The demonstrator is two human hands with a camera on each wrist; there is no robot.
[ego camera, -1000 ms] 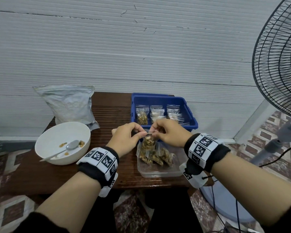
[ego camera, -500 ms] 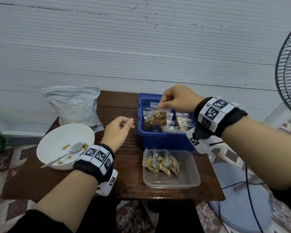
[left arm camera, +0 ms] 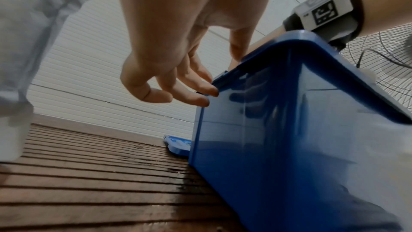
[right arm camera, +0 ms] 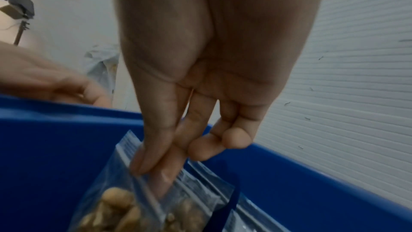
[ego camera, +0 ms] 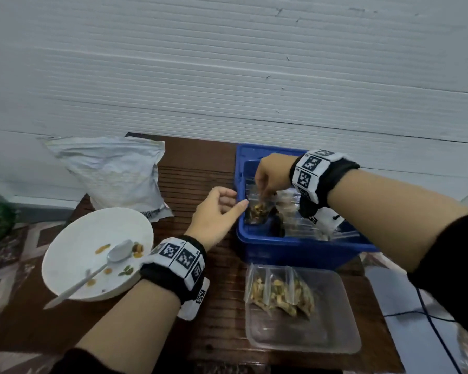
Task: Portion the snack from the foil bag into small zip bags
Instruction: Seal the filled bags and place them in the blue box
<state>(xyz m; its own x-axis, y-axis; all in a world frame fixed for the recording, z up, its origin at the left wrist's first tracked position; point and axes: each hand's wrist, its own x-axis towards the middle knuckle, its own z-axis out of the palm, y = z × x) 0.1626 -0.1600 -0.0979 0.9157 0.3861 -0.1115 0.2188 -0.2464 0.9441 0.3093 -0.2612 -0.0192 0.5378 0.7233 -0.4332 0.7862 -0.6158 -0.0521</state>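
Note:
My right hand (ego camera: 265, 182) reaches down into the blue bin (ego camera: 303, 252) and pinches the top of a filled zip bag (ego camera: 258, 210) between thumb and fingers (right arm camera: 153, 158); the filled zip bag (right arm camera: 142, 204) holds pale snack pieces. My left hand (ego camera: 222, 209) hovers at the bin's left rim, holding nothing, fingers loosely curled, with fingertips (left arm camera: 200, 101) touching the blue bin (left arm camera: 289, 130). The foil bag (ego camera: 111, 174) leans against the wall at the back left. Three filled bags (ego camera: 278, 292) lie in a clear tray (ego camera: 308, 338) at the front.
A white bowl (ego camera: 73, 238) with a plastic spoon (ego camera: 111, 260) and a few snack bits sits at the left of the brown slatted table (ego camera: 195, 171). More zip bags (ego camera: 303, 222) lie in the bin. A cable (ego camera: 430, 319) runs on the right.
My right hand carried the filled bag from above the clear tray to the blue bin and lowered it inside. My left hand let go and moved toward the bin's left rim.

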